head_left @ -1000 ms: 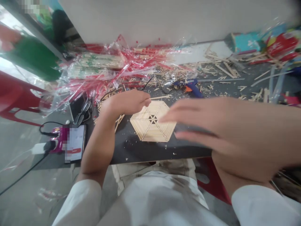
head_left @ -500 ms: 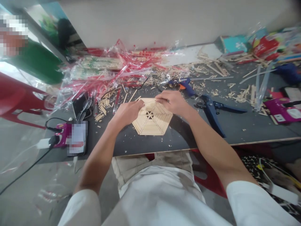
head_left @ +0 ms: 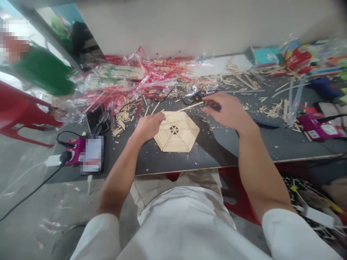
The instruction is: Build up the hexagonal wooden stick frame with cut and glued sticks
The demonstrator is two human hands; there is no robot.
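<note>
Dark tabletop [head_left: 271, 146], strewn with wood scraps, spreads beneath both hands. Left hand [head_left: 148, 128] rests its bent fingers on the upper-left edge of the wooden hexagon [head_left: 177, 141], which lies flat just right of it; I cannot tell whether they grip it. Right hand [head_left: 229, 111], beyond the hexagon's far right corner, has thumb and forefinger apart at the end of a thin stick [head_left: 191, 106]; whether it is pinched is unclear. Behind that hand sits a partly hidden glue gun [head_left: 208, 93].

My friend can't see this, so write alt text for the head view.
A hexagon of wooden sticks lies on a dark table, the person's left hand at its left side, the right hand at one end of a thin stick. Plastic wrappers and scraps lie behind.
</note>
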